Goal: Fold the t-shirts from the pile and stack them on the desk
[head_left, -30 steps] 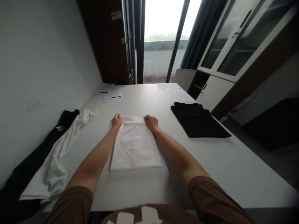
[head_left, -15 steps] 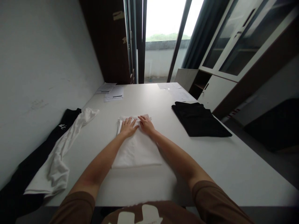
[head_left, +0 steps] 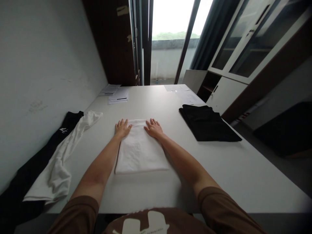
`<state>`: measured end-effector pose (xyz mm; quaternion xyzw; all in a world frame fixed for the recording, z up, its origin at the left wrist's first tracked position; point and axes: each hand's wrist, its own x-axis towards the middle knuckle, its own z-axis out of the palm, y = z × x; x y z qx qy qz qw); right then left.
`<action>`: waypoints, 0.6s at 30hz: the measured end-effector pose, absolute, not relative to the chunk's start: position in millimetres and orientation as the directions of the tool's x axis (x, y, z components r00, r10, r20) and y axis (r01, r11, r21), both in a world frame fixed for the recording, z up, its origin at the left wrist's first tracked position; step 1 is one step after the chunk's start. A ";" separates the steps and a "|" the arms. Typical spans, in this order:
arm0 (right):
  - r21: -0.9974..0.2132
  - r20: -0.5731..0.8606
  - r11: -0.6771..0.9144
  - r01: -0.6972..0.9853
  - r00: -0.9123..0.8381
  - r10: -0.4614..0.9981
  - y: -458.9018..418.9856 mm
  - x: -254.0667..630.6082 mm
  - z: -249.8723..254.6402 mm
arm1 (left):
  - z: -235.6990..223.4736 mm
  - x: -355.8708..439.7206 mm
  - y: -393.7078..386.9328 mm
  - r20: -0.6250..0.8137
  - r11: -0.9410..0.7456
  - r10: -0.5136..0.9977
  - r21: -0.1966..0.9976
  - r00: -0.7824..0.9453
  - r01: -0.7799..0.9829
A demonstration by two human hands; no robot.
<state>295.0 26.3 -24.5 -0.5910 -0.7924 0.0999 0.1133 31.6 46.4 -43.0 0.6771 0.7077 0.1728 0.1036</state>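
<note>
A folded white garment [head_left: 139, 149] lies flat on the white table [head_left: 234, 169] in front of me. My left hand [head_left: 122, 127] rests palm down on its far left corner, fingers stretched out. My right hand [head_left: 153, 127] lies flat on the far right corner, fingers spread. Neither hand holds anything.
A folded black garment [head_left: 208, 123] lies to the right. Along the wall at left lie an unfolded white garment [head_left: 63, 156] and a black one [head_left: 29, 169]. Papers [head_left: 118, 95] sit at the far end, with more papers [head_left: 182, 91] to the right. A cabinet [head_left: 241, 61] stands at right.
A second ago both hands were closed on the far corners. They came together flat at the far middle, and have now slid apart to the corners.
</note>
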 end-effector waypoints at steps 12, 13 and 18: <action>-0.315 0.240 0.078 0.946 0.000 0.971 23.7 298.1 -27.4 | -36.0 7.8 26.5 0.271 -0.008 0.942 0.613 -0.200 0.790; -0.314 0.250 0.082 0.946 -0.001 0.968 23.1 298.3 -26.7 | -35.3 8.7 26.8 0.262 -0.012 0.946 0.618 -0.192 0.786; -0.325 0.239 0.109 0.939 -0.030 0.971 23.1 299.1 -24.0 | -34.9 14.3 27.9 0.238 -0.096 0.969 0.597 -0.061 0.796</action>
